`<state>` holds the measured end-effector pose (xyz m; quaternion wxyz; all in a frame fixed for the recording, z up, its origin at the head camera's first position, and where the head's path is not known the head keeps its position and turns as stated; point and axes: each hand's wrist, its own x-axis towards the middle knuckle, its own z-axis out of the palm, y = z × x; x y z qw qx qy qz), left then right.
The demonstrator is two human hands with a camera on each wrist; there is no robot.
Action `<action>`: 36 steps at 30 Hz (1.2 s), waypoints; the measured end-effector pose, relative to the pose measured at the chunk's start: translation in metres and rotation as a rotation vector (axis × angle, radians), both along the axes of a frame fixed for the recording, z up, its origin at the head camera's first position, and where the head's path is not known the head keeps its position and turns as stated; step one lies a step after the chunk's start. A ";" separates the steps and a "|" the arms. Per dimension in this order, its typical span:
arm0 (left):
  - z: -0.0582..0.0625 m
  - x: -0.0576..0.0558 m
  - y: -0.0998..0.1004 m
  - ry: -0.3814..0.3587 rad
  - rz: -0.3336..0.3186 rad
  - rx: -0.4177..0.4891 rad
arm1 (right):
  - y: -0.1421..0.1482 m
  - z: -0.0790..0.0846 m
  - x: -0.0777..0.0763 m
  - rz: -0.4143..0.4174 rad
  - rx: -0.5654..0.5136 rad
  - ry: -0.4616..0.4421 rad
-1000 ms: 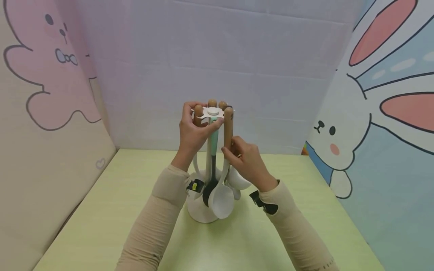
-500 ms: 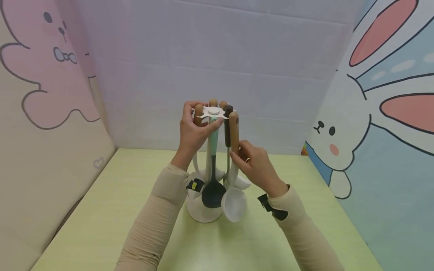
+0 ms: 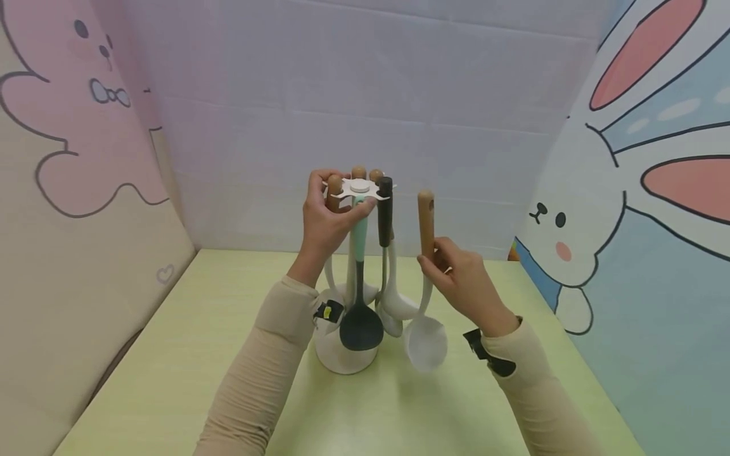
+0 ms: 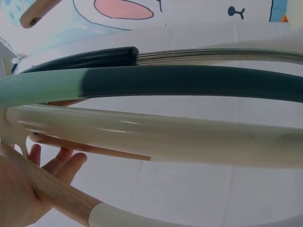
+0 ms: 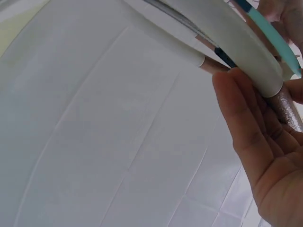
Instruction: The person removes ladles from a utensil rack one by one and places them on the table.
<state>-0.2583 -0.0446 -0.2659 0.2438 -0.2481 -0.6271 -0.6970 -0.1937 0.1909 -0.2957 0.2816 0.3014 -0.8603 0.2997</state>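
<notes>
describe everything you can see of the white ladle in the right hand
The white ladle has a blurred, rounded head, a slim shank and a wood-look handle with a domed end and a hole near the top. The white part looks like plastic or silicone. It hangs almost upright, head down, off the utensil stand and to its right in the head view, apparently above the table. The right hand pinches the lower handle between thumb and fingers.
</notes>
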 end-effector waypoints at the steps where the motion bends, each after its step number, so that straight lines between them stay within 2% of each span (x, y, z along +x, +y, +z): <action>1: 0.000 0.000 0.000 -0.001 -0.006 0.003 | 0.004 0.000 0.000 -0.006 0.001 -0.001; 5: -0.001 0.000 0.000 -0.004 -0.014 0.001 | 0.019 -0.001 -0.003 -0.039 0.020 -0.015; 11: -0.001 -0.002 -0.001 -0.012 -0.022 -0.001 | 0.043 -0.004 -0.011 -0.137 0.058 -0.093; 16: -0.002 -0.003 0.000 -0.022 -0.012 -0.014 | 0.066 -0.014 -0.022 -0.204 0.076 -0.149; 22: -0.002 -0.004 0.001 -0.020 -0.003 -0.025 | 0.095 -0.026 -0.033 -0.263 0.078 -0.169; 32: -0.002 -0.005 0.003 -0.019 0.022 -0.044 | 0.141 -0.030 -0.034 -0.383 0.159 -0.299; 36: -0.002 -0.004 0.003 -0.021 0.021 -0.041 | 0.158 -0.037 -0.037 -0.423 0.184 -0.345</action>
